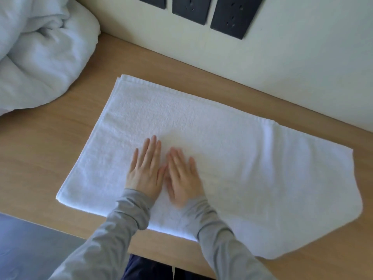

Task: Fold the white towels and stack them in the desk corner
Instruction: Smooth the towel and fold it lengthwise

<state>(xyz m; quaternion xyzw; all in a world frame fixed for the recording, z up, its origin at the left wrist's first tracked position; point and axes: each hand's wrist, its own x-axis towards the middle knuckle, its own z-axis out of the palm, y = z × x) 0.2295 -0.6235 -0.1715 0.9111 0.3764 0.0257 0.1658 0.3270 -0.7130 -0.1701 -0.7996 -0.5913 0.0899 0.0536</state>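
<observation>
– On the desk [50, 138] right in front of you, your grey sleeves [125, 217] lie over the near edge of the white towel [232, 142].

– Just past them, your left hand [145, 170] and right hand [184, 178] lie flat on the towel, side by side. Your fingers are straight and you hold nothing. The right hand looks blurry.

– If you push hard, I think the towel could slide on the smooth wood. It could also bunch up under your palms.

– Look at the right end too. Its near corner slants off, so that end is not square. If you fold it like that, the edges may not match.

– The towel lies spread out in the middle of the desk. Its long way goes left to right, along the wall [302, 63]. One short end points at the white bedding [40, 57], and the other points off to your right.

– At the far left corner it looks like two layers. A rough push could make them slip apart.

– Farther back, the bedding sits lumped at the desk's far left. Black sockets [236, 15] are up on the wall. You have no stack in view yet.
</observation>
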